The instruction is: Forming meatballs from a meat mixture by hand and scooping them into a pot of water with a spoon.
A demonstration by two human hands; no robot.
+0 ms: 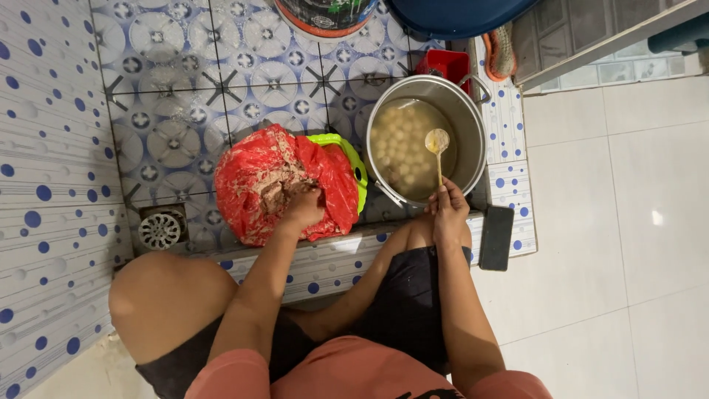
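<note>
- Left hand [304,207]: fingers buried in paste inside the red bag-lined bowl [284,181], floor centre; grip closed on paste.
- Right hand [448,210]: clamped on spoon [437,148] over the steel pot [473,125] of balls.
- Step judged: shaping; next, a spoon-scoop.

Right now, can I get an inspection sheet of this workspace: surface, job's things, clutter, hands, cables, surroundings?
Surface: patterned tile floor with a round drain.
Job's things: red plastic bag lining a green bowl; metal pot of pale balls in liquid; spoon over it.
Clutter: dark phone on the ledge, red container, blue tub.
Hands: left hand in the bag; right hand holds the spoon.
Cables: nothing seen.
Surroundings: dotted wall tiles, white floor tiles.
</note>
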